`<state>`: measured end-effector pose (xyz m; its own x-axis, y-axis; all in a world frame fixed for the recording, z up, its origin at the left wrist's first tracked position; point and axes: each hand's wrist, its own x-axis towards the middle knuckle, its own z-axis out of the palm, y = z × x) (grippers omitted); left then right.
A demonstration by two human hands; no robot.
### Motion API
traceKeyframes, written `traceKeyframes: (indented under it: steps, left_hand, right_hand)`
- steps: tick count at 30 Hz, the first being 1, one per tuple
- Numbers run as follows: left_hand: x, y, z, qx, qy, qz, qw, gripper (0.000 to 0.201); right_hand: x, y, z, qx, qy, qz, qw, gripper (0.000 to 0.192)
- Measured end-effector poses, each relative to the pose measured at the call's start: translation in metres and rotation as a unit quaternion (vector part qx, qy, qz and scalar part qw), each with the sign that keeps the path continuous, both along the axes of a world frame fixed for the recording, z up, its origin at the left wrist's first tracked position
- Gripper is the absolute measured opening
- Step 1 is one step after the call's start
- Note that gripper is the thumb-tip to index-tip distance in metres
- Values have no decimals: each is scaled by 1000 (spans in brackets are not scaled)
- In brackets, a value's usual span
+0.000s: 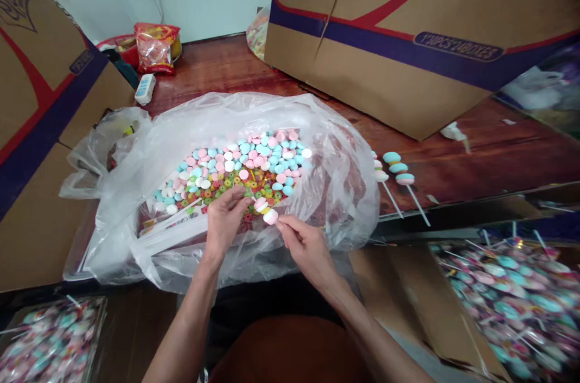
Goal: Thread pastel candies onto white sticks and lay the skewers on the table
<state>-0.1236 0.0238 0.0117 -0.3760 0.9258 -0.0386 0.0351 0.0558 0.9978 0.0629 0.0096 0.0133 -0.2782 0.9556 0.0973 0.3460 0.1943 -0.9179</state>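
Over a clear plastic bag, my right hand pinches the lower end of a candy skewer. Pink and white candy pieces with a yellow ring between them are threaded on it. My left hand is at its other end, thumb and fingers pinched together; what they hold, if anything, is hidden. Pink, blue and white candy discs lie heaped on the plastic behind my hands. Small red, green and yellow ring candies lie nearer, with a bundle of white sticks to the left.
Threaded candy skewers lie at the table's right edge. Large cardboard boxes stand at the back right and left. Boxes of wrapped candy skewers sit low on both sides. A red snack packet is at the back left.
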Motion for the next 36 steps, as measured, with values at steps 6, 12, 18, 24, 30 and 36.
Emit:
traceKeyframes:
  steps: [6, 12, 18, 24, 30, 36]
  left_hand:
    - [-4, -1, -7, -2, 111, -9, 994, 27]
    - [-1, 0, -11, 8, 156, -14, 988, 24]
    - [5, -3, -4, 33, 227, -27, 973, 23]
    - [6, -6, -8, 14, 190, -43, 981, 22]
    - [6, -6, -8, 10, 86, -46, 995, 12]
    - [12, -8, -9, 13, 0, -26, 1000, 11]
  right_hand:
    - [0, 4, -1, 68, -40, -1, 997, 27]
    - [2, 4, -1, 98, -57, -1, 994, 27]
    - [0, 5, -3, 118, -117, -9, 986, 29]
    - [-6, 0, -5, 132, -137, -27, 981, 29]
    - [-14, -4, -8, 131, -100, -21, 986, 25]
    - [-24, -7, -12, 159, -79, -27, 984, 25]
